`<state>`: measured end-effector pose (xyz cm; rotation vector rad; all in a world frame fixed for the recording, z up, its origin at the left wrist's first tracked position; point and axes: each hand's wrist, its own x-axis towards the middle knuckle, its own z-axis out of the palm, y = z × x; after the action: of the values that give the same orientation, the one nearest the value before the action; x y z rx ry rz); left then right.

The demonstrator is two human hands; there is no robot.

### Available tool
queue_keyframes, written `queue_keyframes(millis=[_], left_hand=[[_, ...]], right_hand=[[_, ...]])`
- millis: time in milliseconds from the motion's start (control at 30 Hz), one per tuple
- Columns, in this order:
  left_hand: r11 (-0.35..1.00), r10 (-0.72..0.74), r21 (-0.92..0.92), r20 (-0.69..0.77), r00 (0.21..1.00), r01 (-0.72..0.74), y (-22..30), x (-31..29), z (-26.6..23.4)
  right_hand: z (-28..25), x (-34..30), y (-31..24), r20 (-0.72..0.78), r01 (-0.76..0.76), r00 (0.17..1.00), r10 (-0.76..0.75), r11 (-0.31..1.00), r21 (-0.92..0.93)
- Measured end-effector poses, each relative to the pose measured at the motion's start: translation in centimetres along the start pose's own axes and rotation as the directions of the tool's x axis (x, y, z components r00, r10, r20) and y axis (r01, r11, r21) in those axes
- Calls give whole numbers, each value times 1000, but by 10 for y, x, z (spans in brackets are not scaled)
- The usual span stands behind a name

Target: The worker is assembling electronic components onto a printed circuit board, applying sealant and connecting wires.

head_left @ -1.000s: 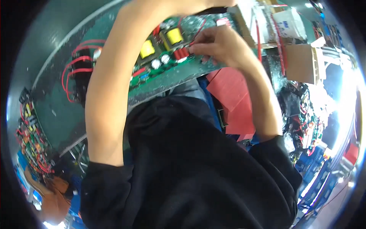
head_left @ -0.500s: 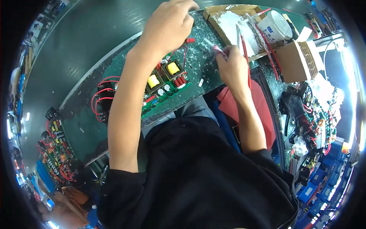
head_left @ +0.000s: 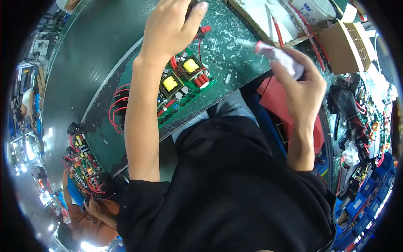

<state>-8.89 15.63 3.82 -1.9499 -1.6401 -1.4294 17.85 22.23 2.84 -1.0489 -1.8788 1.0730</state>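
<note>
My right hand [head_left: 300, 86] is wrapped round a small white squeeze bottle [head_left: 281, 59] with a red collar. Its translucent nozzle points left over the bench. At the far edge my left hand [head_left: 170, 31] is closed, thumb bent toward the fingers, around something dark that is mostly hidden; the fingertips run out of the picture. Just beside that thumb is a red connector [head_left: 205, 29] with wires. Below the left hand lies a green circuit board [head_left: 191, 98] with two yellow-wrapped transformers [head_left: 191, 65], red cylinders and round white-topped capacitors. My left forearm covers its left part.
At the far right a cardboard tray [head_left: 252, 19] holds white paste and red-handled sticks, near a white tub [head_left: 312, 9] and a cardboard box [head_left: 344, 48]. Red sheets [head_left: 275, 98] lie beside my lap. More boards [head_left: 86, 161] sit at left, with another person [head_left: 94, 220] beyond.
My right hand has moved right and nearer, turning so the bottle shows. My left hand has come slightly left, and the whole view has shifted.
</note>
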Motion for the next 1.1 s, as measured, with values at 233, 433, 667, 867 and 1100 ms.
queue_keyframes(millis=[233,433,667,867,1100], left_hand=[[855,-169,502,24,985,134,12,-18,2],[877,-406,301,52,912,374,18,-15,4],[835,-500,293,52,864,465,23,-10,6],[792,-561,323,49,826,518,33,-6,7],[877,-318,426,168,933,222,58,-27,10]], right_hand=[[11,-12,19,75,-142,988,132,625,767],[31,-26,23,-48,-65,992,113,816,574],[55,-15,39,189,-213,977,104,598,772],[78,-16,43,333,-334,935,119,603,725],[87,-21,45,251,-98,968,20,947,305]])
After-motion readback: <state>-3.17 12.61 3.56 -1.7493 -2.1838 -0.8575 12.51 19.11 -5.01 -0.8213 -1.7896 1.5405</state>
